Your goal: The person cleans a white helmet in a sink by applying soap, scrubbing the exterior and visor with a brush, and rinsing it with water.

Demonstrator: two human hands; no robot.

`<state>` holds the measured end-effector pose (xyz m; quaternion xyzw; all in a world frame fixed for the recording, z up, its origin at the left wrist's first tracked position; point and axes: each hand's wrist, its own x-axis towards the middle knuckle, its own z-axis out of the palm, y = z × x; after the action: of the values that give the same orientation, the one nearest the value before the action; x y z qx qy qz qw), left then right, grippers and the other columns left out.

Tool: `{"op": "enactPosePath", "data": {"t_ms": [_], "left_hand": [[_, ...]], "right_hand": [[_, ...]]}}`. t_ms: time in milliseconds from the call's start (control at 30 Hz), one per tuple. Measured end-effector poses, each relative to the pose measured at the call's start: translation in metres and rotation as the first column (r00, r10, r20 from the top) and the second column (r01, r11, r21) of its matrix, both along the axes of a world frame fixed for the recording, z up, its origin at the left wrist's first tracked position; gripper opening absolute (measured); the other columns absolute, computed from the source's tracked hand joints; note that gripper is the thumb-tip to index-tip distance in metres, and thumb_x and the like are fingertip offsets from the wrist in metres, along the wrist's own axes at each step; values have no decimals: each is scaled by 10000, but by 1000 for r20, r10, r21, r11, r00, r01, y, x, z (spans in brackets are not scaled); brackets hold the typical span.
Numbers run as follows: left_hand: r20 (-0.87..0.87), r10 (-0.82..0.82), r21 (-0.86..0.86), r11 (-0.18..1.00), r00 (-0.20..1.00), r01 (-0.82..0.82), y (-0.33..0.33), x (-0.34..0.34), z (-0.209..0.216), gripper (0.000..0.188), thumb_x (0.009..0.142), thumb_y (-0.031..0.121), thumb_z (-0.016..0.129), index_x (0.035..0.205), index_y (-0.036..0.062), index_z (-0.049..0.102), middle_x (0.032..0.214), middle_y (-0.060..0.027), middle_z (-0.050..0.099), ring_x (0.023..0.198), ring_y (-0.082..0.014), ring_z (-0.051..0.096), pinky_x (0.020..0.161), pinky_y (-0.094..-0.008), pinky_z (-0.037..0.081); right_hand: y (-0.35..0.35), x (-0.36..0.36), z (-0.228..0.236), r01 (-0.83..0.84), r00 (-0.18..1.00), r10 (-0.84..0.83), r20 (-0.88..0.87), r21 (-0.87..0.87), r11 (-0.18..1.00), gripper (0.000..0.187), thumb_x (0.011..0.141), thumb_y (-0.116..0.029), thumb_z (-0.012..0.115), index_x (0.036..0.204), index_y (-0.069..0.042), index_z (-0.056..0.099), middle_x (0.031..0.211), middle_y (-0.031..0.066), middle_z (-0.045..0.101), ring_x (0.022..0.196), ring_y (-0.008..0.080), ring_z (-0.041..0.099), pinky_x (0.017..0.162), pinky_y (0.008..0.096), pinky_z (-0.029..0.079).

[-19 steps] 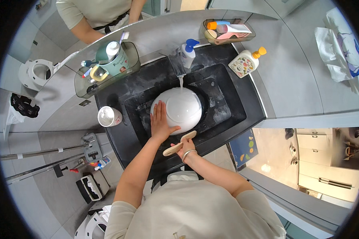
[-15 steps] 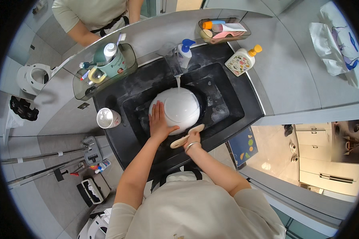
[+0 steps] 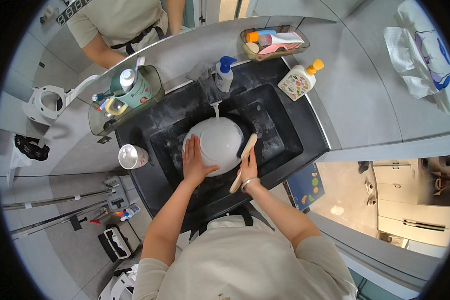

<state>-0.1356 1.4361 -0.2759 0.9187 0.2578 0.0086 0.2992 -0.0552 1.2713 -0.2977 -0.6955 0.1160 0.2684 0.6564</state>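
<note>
An upturned round white basin (image 3: 224,140) rests in the dark sink (image 3: 289,146), under a thin stream of water from the tap (image 3: 208,91). My left hand (image 3: 195,162) lies on the basin's left side, fingers stretched out and thumb spread. In my right hand (image 3: 248,166) is a cream-handled scrub brush (image 3: 250,145), gripped around its middle. Its head stands at the basin's right edge, where a dark strip that looks like bristles faces the white surface. Whether the bristles touch it I cannot tell.
Left of the sink stands a white cup (image 3: 133,156). Behind are a tray of toothbrush things (image 3: 154,95), a blue-topped pump bottle (image 3: 224,75) and a tray of tubes (image 3: 277,42). A yellow-topped pump bottle (image 3: 299,82) is at the right corner, tissues (image 3: 425,60) farther right.
My right hand has moved up and right with the brush, which has swung to a steeper slant along the basin's right edge. My left hand stays on the basin. The whole view has shifted slightly.
</note>
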Motion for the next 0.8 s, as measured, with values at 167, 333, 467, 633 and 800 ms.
{"op": "enactPosePath", "data": {"t_ms": [167,333,467,633,800], "left_hand": [[19,-12,-3,1000,1000,12,-1,5,6,1179,523,360,813,1402,42,95,1470,-126,94,1362,-293,60,1072,-482,118],[-3,13,-18,1000,1000,-14,-2,6,8,1192,506,344,825,1399,32,101,1468,-131,103,1360,-301,63,1073,-478,118],[-8,8,-25,1000,1000,-8,-2,9,11,1199,498,328,832,1400,35,97,1468,-136,98,1360,-303,71,1075,-473,121],[-5,3,-24,1000,1000,-4,-2,9,12,1203,493,310,836,1400,39,93,1465,-145,102,1356,-312,84,1075,-476,126],[-22,12,-27,1000,1000,-13,-2,10,16,1206,489,306,838,1399,39,93,1461,-148,113,1352,-325,95,1074,-481,131]], "right_hand": [[10,80,-22,-218,906,280,318,-218,951,450,926,-146,403,1369,-153,324,1139,119,566,830,195,577,757,251,449],[-17,58,16,-407,700,618,358,-511,757,537,845,-74,447,1356,-186,325,1210,192,501,1022,399,516,852,365,441],[-51,71,29,-534,619,763,188,-613,583,553,837,-76,451,1351,-237,327,1202,188,504,1016,389,519,843,395,443],[8,106,17,-496,650,711,267,-560,664,483,870,-152,428,1338,-240,347,1146,189,533,945,400,540,808,413,450],[-1,108,22,-536,623,721,302,-506,676,446,887,-152,416,1327,-216,369,1155,185,533,980,382,538,822,392,450]]}}
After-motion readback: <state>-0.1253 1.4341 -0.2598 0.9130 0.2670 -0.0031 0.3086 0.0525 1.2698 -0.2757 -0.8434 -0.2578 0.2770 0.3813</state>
